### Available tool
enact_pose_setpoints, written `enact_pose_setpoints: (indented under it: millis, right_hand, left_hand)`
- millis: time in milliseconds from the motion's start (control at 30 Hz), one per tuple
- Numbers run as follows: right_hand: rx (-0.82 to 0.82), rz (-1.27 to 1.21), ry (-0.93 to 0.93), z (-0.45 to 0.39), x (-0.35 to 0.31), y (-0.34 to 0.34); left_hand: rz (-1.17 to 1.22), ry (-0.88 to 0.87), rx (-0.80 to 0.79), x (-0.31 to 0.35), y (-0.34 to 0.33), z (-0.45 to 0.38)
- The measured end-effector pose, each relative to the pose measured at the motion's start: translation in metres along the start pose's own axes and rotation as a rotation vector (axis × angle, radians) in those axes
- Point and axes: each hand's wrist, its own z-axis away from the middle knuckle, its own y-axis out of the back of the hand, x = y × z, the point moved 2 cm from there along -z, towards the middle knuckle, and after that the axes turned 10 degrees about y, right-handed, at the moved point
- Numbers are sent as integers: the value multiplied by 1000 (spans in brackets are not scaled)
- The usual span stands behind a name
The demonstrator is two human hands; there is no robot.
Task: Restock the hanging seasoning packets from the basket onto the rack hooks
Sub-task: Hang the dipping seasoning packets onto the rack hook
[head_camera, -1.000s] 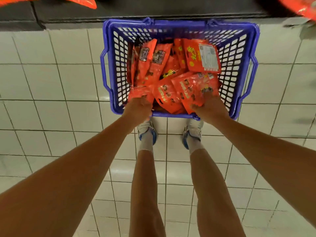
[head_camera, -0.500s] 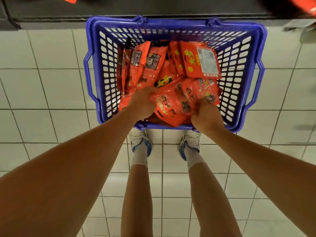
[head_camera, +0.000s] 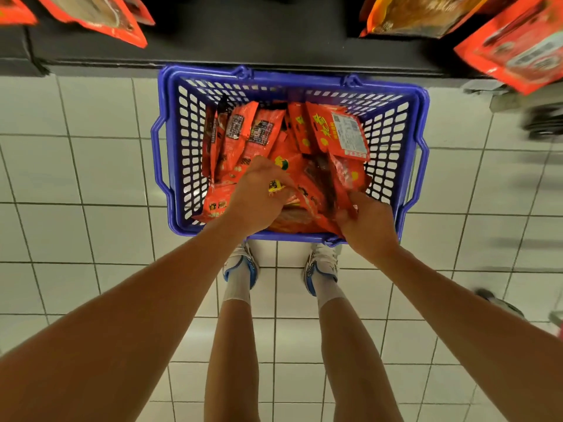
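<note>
A blue plastic basket point(head_camera: 179, 153) stands on the tiled floor, full of red seasoning packets point(head_camera: 338, 132). Both hands are inside it at the near side. My left hand point(head_camera: 259, 196) is closed around a bundle of red packets point(head_camera: 307, 190), fingers curled over their tops. My right hand point(head_camera: 368, 220) grips the same bundle from the right, thumb on a packet's edge. The packets' hang holes are hidden by my hands.
The rack's dark base point(head_camera: 243, 41) runs along the top, right behind the basket. Hanging red packets point(head_camera: 518, 50) show at the top right and more hanging packets point(head_camera: 100, 13) at the top left. My feet point(head_camera: 240, 266) stand just in front of the basket. Blurred dark objects point(head_camera: 542, 123) lie at the right.
Both hands have moved deeper into the basket and gathered packets into a bundle. The view has tilted up, bringing the hanging packets into sight.
</note>
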Motion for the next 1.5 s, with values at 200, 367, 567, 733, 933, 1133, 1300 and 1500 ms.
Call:
enact_pose_setpoints:
  millis: [200,367,567,733,933,1133,1300,1500]
  right_hand:
    - [171,-215,-114,7,-27,74]
    - [317,-564,-146,18,-72,147]
    - [290,-588,97,44,-157,244]
    - [286,-528,349,73,-248,332]
    - [370,-665,456,105,-338,428]
    - [512,-643,623,145,-443,502]
    - [643,-567,793,175,-529,558]
    - [731,-582,923,193,-624,600]
  left_hand:
    - [236,74,-63,41,36,25]
    - [598,164,125,71,83,65]
    - [832,265,335,118,161,128]
    - [1119,277,362,177,238,184]
    - [1175,117,378,247,322,277]
    - [1254,-29,374,295,406,372]
    - [1172,-340,479,323,484,446]
    - [1077,-567,624,351,565,507]
